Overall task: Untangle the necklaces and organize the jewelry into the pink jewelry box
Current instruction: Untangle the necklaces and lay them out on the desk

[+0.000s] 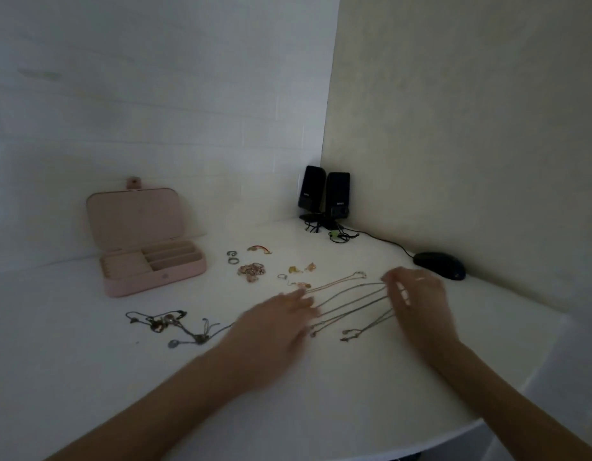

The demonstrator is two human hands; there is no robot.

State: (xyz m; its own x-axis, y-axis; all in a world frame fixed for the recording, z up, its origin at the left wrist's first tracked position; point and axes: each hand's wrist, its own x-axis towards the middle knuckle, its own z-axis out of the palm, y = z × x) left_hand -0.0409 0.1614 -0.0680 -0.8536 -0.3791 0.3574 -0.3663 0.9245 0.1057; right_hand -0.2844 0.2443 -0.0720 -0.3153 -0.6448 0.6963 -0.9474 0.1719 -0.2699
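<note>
Thin necklaces (347, 302) run lower-left to upper-right.

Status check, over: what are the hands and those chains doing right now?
Left hand flat on thin metal chains; right hand pinching their far ends. Open pink jewelry box empty. Dark tangled necklaces untouched.

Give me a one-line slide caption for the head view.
Both hands work at thin chains on a white table; open pink jewelry box waits at left.
</note>
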